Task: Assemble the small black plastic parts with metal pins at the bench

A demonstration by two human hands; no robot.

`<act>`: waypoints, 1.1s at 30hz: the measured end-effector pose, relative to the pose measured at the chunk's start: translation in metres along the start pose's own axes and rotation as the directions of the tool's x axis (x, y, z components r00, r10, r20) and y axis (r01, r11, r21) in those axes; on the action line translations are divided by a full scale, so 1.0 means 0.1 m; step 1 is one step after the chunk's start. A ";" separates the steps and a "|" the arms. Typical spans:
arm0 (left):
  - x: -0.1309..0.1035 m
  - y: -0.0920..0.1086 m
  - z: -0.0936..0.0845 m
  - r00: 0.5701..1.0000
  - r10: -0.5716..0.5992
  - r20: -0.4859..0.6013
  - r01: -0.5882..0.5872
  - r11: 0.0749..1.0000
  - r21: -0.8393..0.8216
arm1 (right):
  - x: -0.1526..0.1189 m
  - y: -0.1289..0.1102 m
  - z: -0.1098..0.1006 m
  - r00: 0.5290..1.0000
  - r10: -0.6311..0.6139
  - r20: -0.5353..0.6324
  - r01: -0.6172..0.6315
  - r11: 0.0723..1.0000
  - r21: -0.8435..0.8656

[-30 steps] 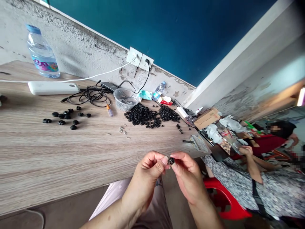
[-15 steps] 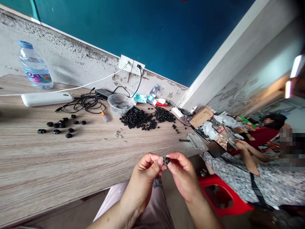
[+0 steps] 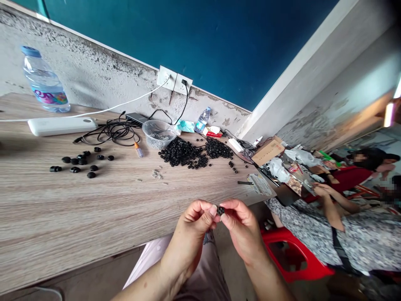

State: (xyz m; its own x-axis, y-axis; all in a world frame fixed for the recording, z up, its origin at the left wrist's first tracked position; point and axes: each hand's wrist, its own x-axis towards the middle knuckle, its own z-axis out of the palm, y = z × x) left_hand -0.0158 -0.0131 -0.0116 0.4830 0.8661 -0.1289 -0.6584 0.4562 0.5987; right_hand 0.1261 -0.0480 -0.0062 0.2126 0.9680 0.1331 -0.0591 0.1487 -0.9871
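Observation:
A small round black part [image 3: 220, 210] is pinched between the fingertips of both hands, just off the table's front edge. My left hand [image 3: 196, 221] grips it from the left, and my right hand [image 3: 242, 223] from the right. Beyond them on the wooden table [image 3: 103, 213] lie a large pile of small black parts [image 3: 180, 152] and a second pile [image 3: 217, 148]. Short silvery pins [image 3: 157, 174] lie in front of the piles. A clear bowl [image 3: 159, 134] holds small metal pieces. Several larger black parts [image 3: 82, 160] are scattered at the left.
An orange-tipped tool [image 3: 138, 149], black cables [image 3: 114, 131], a white power strip [image 3: 62, 126] and a water bottle [image 3: 46, 81] stand or lie further back. A red stool [image 3: 294, 255] and a person in a patterned garment [image 3: 369, 238] are at the right.
The view has shifted slightly. Both hands still hold the black part at almost the same place, and it seems turned a little.

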 end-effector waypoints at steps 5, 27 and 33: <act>-0.02 0.00 -0.02 0.998 -0.054 0.018 0.056 0.994 -0.095 | -0.02 -0.06 -0.03 0.996 -0.078 0.035 0.082 0.983 -0.161; -0.05 -0.07 -0.13 0.985 -0.166 0.045 0.172 0.964 -0.204 | -0.07 -0.21 -0.08 0.943 -0.224 0.247 0.329 0.755 -0.568; -0.03 -0.10 -0.15 0.991 -0.135 0.013 0.136 0.976 -0.169 | -0.06 -0.19 -0.08 0.936 -0.236 0.260 0.349 0.712 -0.609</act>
State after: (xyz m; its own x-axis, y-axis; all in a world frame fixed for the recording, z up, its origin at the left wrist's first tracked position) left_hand -0.0195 -0.0173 -0.0292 0.5753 0.7936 -0.1982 -0.6746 0.5973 0.4338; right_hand 0.1337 -0.0585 0.0114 -0.0404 0.9238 0.3807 0.6261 0.3203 -0.7109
